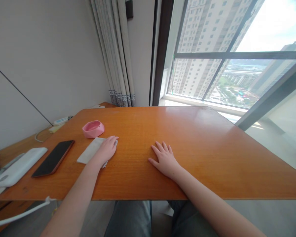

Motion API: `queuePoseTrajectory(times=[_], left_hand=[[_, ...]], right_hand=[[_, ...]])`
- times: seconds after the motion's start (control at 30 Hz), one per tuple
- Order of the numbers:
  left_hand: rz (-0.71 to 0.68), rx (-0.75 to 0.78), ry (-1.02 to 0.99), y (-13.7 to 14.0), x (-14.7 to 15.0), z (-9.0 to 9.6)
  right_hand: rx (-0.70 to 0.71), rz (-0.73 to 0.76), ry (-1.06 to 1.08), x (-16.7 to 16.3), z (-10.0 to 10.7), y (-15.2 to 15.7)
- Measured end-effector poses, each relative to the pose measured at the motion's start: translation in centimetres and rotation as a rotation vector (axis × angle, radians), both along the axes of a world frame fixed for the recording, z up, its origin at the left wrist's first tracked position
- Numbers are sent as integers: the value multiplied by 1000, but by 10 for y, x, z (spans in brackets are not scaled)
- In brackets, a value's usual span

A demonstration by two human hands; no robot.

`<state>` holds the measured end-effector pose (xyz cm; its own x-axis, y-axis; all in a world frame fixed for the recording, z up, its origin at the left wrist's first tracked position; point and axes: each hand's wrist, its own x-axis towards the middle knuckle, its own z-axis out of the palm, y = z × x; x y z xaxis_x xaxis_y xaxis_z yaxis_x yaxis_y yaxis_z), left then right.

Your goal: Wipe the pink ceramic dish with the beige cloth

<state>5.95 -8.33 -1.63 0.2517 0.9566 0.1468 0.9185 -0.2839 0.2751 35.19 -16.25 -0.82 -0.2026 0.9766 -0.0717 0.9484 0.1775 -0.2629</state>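
My left hand (109, 148) rests on a folded whitish cloth or tissue (88, 152), its fingers together over the right edge. Crumpled bits of the cloth show beside the fingertips and below the palm; the rest of that edge is hidden under the hand. To the right, my right hand (164, 160) lies flat on the wooden table (199, 141), fingers spread, holding nothing. Just beyond the cloth sits a pink faceted bowl (93, 129). A dark phone (53, 158) with a reddish edge lies left of the cloth.
At the far left lies a white power bank-like device (19, 166) with a cable. A power strip (61, 120) sits by the wall. A white cable (22, 214) hangs by the table's near edge. A curtain (115, 52) and a large window (227, 56) stand beyond.
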Motion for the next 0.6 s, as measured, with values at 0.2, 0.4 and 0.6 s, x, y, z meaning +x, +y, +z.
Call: queuePoseTrajectory(times=[0.2,0.4,0.6], left_hand=[[236,11,111,1,-10,-14],[273,66,86,-2,-41,-5],[25,212,24,-12,19,44]], right_hand=[[8,10,-3,0,-3,1],[-30,9,7,2,-2,1],[-15,54,105,1,18,28]])
